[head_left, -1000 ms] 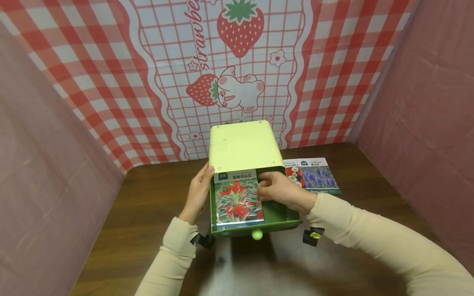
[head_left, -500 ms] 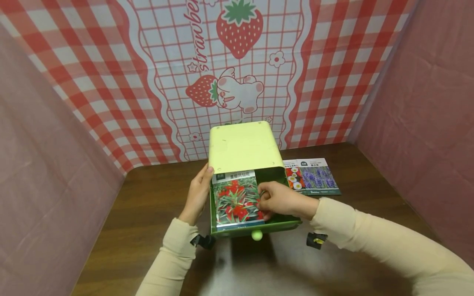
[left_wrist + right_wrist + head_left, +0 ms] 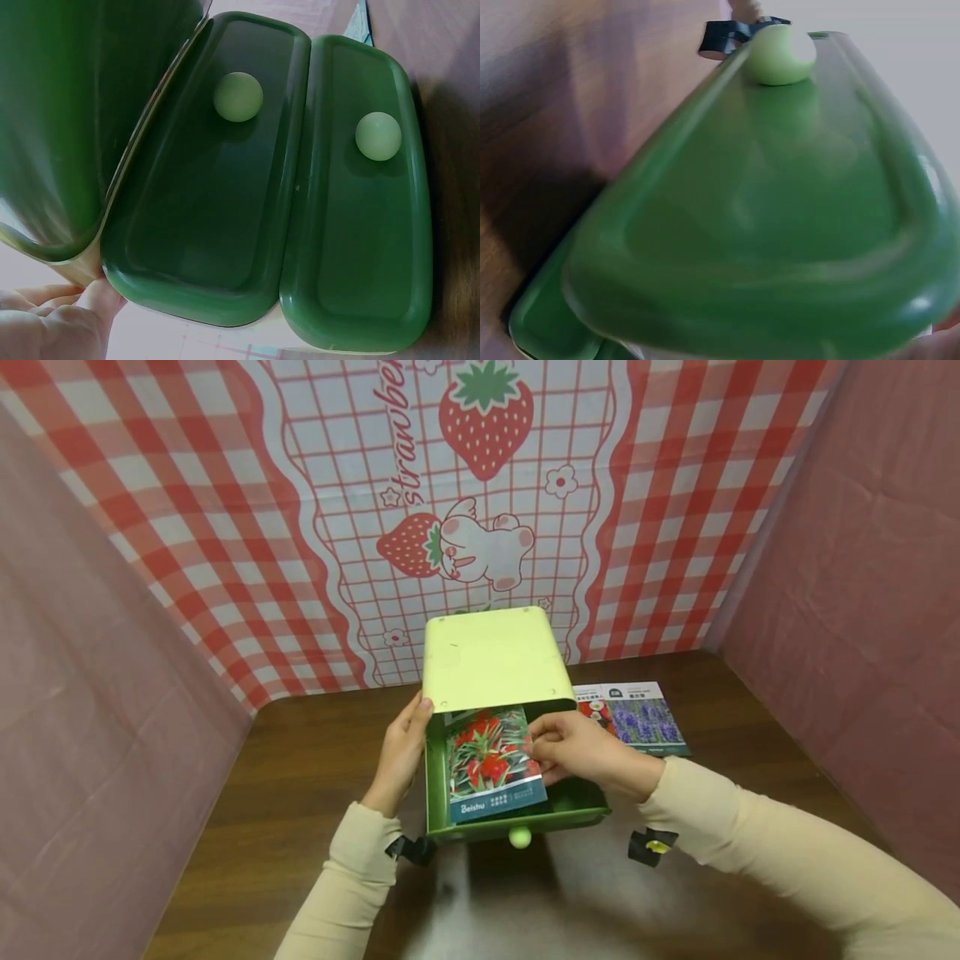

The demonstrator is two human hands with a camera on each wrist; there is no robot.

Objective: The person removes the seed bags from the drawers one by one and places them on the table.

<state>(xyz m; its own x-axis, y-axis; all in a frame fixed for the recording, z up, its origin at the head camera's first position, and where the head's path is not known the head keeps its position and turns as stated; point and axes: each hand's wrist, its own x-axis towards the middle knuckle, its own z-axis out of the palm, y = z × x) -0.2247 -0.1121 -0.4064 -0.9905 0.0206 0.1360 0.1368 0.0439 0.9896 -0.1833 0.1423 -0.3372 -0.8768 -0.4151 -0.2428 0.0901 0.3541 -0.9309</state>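
With the right hand [image 3: 581, 747], pinching the right edge of a flat, rectangular packet printed with red flowers and green leaves [image 3: 491, 758], thumb against fingers. Held aslant inside the outline of a pulled-out, glossy green drawer [image 3: 437, 777], nearer its left edge than its right, with the blue-green lower band close to the front edge. Cannot tell whether touching the drawer's floor.

With the left hand [image 3: 401, 747], gripping a pale yellow-green box-shaped cabinet [image 3: 495, 660] by its left side, thumb at the front edge.

At the middle of the drawer's front edge, see a round pale green knob [image 3: 520, 837]. In the left wrist view, find two more dark green drawer fronts [image 3: 367, 232], pushed in, each with a round pale knob.

On the brown wood-grain table [image 3: 300, 802], towards its far edge and just right of the cabinet, see a packet printed with purple flowers [image 3: 645, 720] and, at its left edge, a partly hidden packet with red and white flowers [image 3: 597, 713]. Behind the table's far edge, see a red-and-white checked cloth with strawberries [image 3: 675, 527].
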